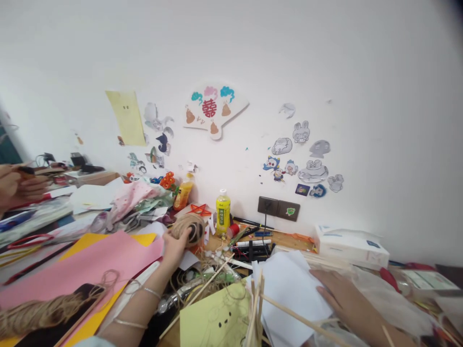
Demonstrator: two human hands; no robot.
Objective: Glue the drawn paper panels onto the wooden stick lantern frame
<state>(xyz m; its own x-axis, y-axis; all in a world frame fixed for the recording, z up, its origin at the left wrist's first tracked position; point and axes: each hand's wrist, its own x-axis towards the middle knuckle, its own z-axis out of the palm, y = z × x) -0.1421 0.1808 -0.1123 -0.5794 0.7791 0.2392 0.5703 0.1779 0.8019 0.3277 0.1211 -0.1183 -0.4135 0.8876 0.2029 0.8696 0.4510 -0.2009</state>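
My left hand [176,245] reaches across the cluttered table and is closed round a ball of brown twine [187,222], its thumb near the dark core. Lying flat, my right hand [342,294] has its fingers stretched over the edge of some white paper sheets [289,294]. Between my hands are a yellow-green paper with a drawn face [217,315] and several thin wooden sticks [257,308]. Pink paper [90,270] spreads to the left of my left forearm. A second hank of twine [47,308] rests at the lower left.
A yellow drink bottle [223,212] and an orange bottle [183,192] stand by the wall. Several markers [253,250] lie behind the papers. A white box [350,248] sits at the back right. Another person's hands [23,185] hold something dark at the far left.
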